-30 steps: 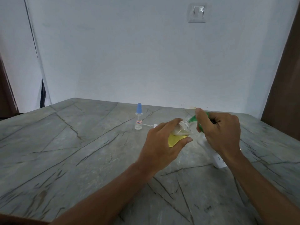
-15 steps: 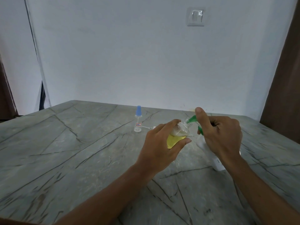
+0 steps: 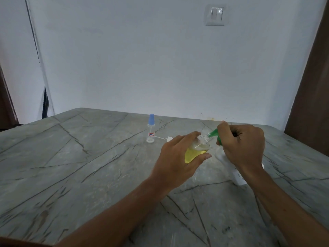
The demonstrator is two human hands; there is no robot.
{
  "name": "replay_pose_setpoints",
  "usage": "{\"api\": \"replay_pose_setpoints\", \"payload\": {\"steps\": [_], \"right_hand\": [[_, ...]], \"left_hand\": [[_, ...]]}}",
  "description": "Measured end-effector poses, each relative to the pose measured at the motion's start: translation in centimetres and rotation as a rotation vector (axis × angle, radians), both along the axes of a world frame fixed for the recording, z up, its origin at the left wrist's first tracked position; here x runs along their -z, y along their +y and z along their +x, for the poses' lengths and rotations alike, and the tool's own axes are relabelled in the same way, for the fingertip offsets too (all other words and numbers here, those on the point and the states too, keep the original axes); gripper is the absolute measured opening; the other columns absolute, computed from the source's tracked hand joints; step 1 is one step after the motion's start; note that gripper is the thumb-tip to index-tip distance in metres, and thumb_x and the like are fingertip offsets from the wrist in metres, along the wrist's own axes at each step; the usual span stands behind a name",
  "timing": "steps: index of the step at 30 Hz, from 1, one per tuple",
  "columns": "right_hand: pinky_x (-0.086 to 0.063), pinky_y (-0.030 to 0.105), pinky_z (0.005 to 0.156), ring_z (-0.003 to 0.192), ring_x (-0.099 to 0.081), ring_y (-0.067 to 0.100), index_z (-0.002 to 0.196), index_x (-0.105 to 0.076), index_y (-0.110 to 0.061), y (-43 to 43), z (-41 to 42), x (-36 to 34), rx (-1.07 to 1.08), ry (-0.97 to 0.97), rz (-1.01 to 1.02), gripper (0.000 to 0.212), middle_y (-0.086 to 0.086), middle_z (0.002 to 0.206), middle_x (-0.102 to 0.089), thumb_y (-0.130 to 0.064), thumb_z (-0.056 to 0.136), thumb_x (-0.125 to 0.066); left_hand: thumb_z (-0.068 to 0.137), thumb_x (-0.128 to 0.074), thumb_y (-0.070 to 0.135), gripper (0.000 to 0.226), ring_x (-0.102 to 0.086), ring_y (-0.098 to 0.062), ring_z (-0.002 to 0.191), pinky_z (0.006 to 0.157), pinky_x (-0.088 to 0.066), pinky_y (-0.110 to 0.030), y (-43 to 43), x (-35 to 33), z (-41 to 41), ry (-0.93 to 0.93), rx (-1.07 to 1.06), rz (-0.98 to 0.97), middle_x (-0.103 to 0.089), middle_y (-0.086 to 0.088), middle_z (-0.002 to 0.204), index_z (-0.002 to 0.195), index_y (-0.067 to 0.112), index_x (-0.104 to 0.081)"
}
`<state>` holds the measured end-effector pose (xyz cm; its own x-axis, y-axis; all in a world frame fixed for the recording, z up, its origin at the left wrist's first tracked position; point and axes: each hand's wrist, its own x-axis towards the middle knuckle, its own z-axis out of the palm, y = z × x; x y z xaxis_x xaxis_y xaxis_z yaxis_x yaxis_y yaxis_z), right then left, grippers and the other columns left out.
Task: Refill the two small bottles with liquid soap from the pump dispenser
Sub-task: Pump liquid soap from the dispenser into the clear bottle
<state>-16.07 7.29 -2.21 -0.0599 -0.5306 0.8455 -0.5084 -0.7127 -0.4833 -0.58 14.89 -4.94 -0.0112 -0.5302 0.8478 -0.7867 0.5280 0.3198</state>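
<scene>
Nearest me, the table (image 3: 71, 175) is matt grey stone crossed by dark, crack-like veins. Above it my left grip (image 3: 178, 157) curls round the clear bottle (image 3: 195, 151), fingers over the top and thumb underneath. It tips the bottle so the threaded open neck meets the green spout (image 3: 212, 134) of the pump dispenser (image 3: 239, 175). I judge the tilt is there so the soap runs straight in without dribbling. The bottle is thin, rounded, see-through plastic, with yellow liquid pooled toward its low side.

My right grip (image 3: 243, 145) is closed round the pump head, thumb laid on top, placed to press down, I think. The dispenser's smooth, opaque white body stands on the table under my wrist, mostly hidden.

Farther off, well apart, the blue-capped bottle (image 3: 151, 129) stands upright: slim, clear, with a small red-edged label. It looks empty, so I take it as yet to be filled. A white cable (image 3: 160, 138) lies just beside it. Beyond is a plain pale wall with a switch plate (image 3: 216, 15).
</scene>
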Motion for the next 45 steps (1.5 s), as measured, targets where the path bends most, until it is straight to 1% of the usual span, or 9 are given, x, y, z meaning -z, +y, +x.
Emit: {"api": "replay_pose_setpoints", "payload": {"steps": [3, 6, 12, 15, 20, 22, 27, 35, 45], "right_hand": [[-0.034, 0.024, 0.046, 0.037, -0.049, 0.015, 0.043, -0.061, -0.023, 0.0, 0.0, 0.0, -0.051, -0.027, 0.034, 0.057, -0.005, 0.038, -0.054, -0.054, 0.087, -0.043], [-0.037, 0.024, 0.049, 0.045, -0.056, 0.008, 0.04, -0.055, -0.036, 0.3, 0.1, -0.2, -0.084, -0.039, 0.05, 0.058, -0.017, 0.04, -0.056, -0.068, 0.086, -0.041], [-0.042, 0.027, 0.054, 0.045, -0.056, 0.01, 0.041, -0.056, -0.04, 0.7, 0.0, -0.4, -0.057, -0.025, 0.089, 0.061, -0.011, 0.043, -0.06, -0.084, 0.078, -0.034], [-0.039, 0.027, 0.053, 0.045, -0.056, 0.011, 0.034, -0.055, -0.035, 1.0, 0.1, -0.6, -0.069, -0.036, 0.106, 0.068, -0.009, 0.044, -0.061, -0.083, 0.081, -0.039], [-0.028, 0.022, 0.053, 0.041, -0.051, 0.006, 0.04, -0.057, -0.05, 1.2, 0.2, -0.9, -0.075, -0.016, 0.042, 0.051, -0.02, 0.036, -0.05, -0.058, 0.091, -0.053], [-0.027, 0.022, 0.052, 0.039, -0.049, 0.007, 0.04, -0.056, -0.049, 0.9, 0.2, -0.7, -0.07, -0.021, 0.016, 0.054, -0.018, 0.034, -0.047, -0.047, 0.095, -0.059], [-0.032, 0.022, 0.049, 0.037, -0.05, 0.013, 0.033, -0.05, -0.031, 0.3, 0.0, -0.4, -0.091, -0.053, 0.029, 0.057, -0.007, 0.036, -0.053, -0.052, 0.086, -0.048], [-0.055, 0.036, 0.059, 0.049, -0.063, 0.008, 0.053, -0.065, -0.04, 0.3, 0.0, -0.5, -0.125, -0.064, 0.069, 0.046, -0.012, 0.049, -0.065, -0.065, 0.086, -0.045], [-0.051, 0.037, 0.055, 0.047, -0.06, 0.011, 0.051, -0.068, -0.032, 0.6, 0.1, -0.5, -0.096, -0.046, 0.068, 0.061, -0.01, 0.048, -0.064, -0.073, 0.086, -0.04]], "left_hand": [[0.079, -0.069, 0.05, 0.057, -0.059, -0.002, 0.089, 0.074, -0.054, -0.022, -0.1, 0.0, 0.1, 0.011, -0.005, 0.002, -0.068, 0.004, 0.108, 0.125, 0.018, -0.058], [0.078, -0.069, 0.052, 0.058, -0.059, -0.001, 0.088, 0.075, -0.054, -0.023, -0.1, -0.1, 0.2, 0.024, -0.024, -0.011, -0.068, 0.005, 0.108, 0.125, 0.019, -0.058], [0.078, -0.07, 0.051, 0.056, -0.06, -0.003, 0.086, 0.073, -0.053, -0.02, -0.1, -0.3, 0.2, 0.033, -0.034, -0.017, -0.069, 0.005, 0.106, 0.123, 0.019, -0.059], [0.078, -0.07, 0.051, 0.056, -0.06, -0.003, 0.087, 0.074, -0.052, -0.018, -0.1, -0.3, 0.2, 0.026, -0.035, -0.023, -0.069, 0.005, 0.106, 0.123, 0.019, -0.059], [0.078, -0.067, 0.053, 0.058, -0.058, -0.002, 0.089, 0.074, -0.051, -0.016, -0.1, -0.2, 0.2, 0.009, -0.038, -0.018, -0.068, 0.005, 0.108, 0.124, 0.019, -0.058], [0.078, -0.068, 0.052, 0.058, -0.059, -0.002, 0.089, 0.074, -0.05, -0.015, -0.1, -0.2, 0.1, 0.0, -0.03, -0.009, -0.068, 0.004, 0.108, 0.124, 0.019, -0.058], [0.078, -0.071, 0.049, 0.056, -0.061, -0.006, 0.089, 0.074, -0.053, -0.019, 0.0, -0.2, 0.0, -0.008, -0.011, -0.004, -0.069, 0.003, 0.107, 0.123, 0.017, -0.059], [0.078, -0.069, 0.051, 0.059, -0.061, -0.007, 0.093, 0.076, -0.056, -0.027, -0.1, -0.1, 0.2, -0.005, -0.026, 0.002, -0.068, 0.003, 0.112, 0.126, 0.018, -0.057], [0.078, -0.069, 0.05, 0.057, -0.061, -0.004, 0.089, 0.074, -0.055, -0.025, -0.1, -0.2, 0.2, 0.01, -0.026, -0.02, -0.068, 0.004, 0.108, 0.124, 0.018, -0.058]]}}
